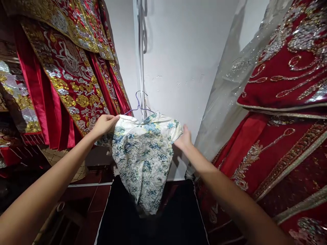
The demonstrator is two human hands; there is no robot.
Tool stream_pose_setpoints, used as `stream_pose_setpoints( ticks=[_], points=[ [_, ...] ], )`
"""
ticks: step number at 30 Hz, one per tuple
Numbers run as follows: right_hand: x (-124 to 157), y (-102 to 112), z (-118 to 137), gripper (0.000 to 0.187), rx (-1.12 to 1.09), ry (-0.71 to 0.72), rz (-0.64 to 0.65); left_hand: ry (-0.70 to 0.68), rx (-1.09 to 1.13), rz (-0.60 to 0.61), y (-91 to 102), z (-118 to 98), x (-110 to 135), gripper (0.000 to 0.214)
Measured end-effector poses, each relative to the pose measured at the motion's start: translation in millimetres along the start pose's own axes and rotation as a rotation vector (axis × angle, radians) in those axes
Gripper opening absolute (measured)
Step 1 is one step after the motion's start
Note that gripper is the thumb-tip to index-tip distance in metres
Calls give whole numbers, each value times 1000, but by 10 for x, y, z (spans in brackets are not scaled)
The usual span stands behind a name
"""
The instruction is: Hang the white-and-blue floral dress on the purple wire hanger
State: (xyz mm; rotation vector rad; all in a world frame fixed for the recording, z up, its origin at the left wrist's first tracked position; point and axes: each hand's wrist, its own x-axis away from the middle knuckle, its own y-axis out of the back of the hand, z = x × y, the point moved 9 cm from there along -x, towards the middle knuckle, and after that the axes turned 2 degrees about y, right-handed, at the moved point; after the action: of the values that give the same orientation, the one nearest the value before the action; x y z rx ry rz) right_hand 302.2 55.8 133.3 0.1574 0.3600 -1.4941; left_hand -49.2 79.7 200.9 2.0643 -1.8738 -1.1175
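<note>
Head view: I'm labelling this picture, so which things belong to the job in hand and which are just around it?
In hand:
- patterned shirt
- hanger, at its collar
- left hand, pinching the shirt's shoulder
- right hand, at a sleeve, blurred

Just around:
- red-and-gold clothes
- red beaded clothes
- sheer pale cloth
</note>
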Motion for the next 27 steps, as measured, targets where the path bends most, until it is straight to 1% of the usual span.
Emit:
stream_pose_setpoints(
  ticks=[2, 4, 6, 8, 9, 10, 12, 13, 14, 15, 16, 17, 18, 19, 20, 21, 22, 23, 25, 26, 27],
  points=[
    [-41, 29, 250, 76, -42, 64, 7, -7, -6, -64, 40, -2, -1, 45],
    [-76, -30, 583, 80, -42, 153, 6, -19, 13, -109, 62, -23, -26, 44],
    [-96, -192, 848, 74, -1, 195, 11, -8, 55, -120, 43, -24, -69, 40],
    [-98, -442, 938, 69, 41, 151, 85, 3, 82, -130, 1, -4, -105, 35],
    [-84, -576, 915, 69, 59, 107, 155, 1, 84, -146, -19, 13, -110, 33],
    [-51, -706, 849, 70, 76, 51, 252, -12, 83, -168, -39, 30, -101, 31],
    [79, -914, 618, 76, 116, -75, 502, -63, 98, -198, -111, 61, -39, 32],
    [162, -968, 478, 79, 148, -118, 623, -93, 126, -202, -166, 73, 12, 34],
    [224, -973, 340, 79, 201, -125, 699, -126, 169, -202, -231, 77, 75, 38],
    [246, -939, 211, 77, 283, -85, 715, -160, 222, -190, -313, 64, 144, 43],
    [238, -886, 97, 76, 395, -1, 676, -186, 283, -173, -408, 35, 216, 47],
    [222, -836, 4, 78, 530, 113, 599, -205, 349, -152, -510, -16, 287, 51],
    [227, -815, -80, 89, 680, 237, 514, -221, 414, -124, -624, -94, 355, 54],
    [265, -847, -171, 103, 826, 348, 460, -234, 480, -87, -745, -200, 418, 58],
    [326, -923, -267, 114, 954, 445, 435, -239, 551, -44, -866, -325, 474, 61],
    [395, -1008, -343, 118, 1053, 531, 412, -236, 629, 2, -981, -461, 519, 64],
    [458, -1076, -386, 118, 1116, 599, 374, -229, 710, 52, -1083, -599, 554, 66],
    [511, -1110, -390, 115, 1147, 650, 321, -222, 784, 108, -1172, -735, 580, 65],
    [574, -1052, -314, 106, 1147, 689, 201, -212, 884, 217, -1279, -933, 601, 51],
    [584, -963, -255, 102, 1141, 682, 153, -202, 902, 240, -1282, -959, 596, 44],
    [580, -845, -190, 99, 1146, 667, 115, -187, 904, 222, -1238, -922, 581, 44]
  ],
)
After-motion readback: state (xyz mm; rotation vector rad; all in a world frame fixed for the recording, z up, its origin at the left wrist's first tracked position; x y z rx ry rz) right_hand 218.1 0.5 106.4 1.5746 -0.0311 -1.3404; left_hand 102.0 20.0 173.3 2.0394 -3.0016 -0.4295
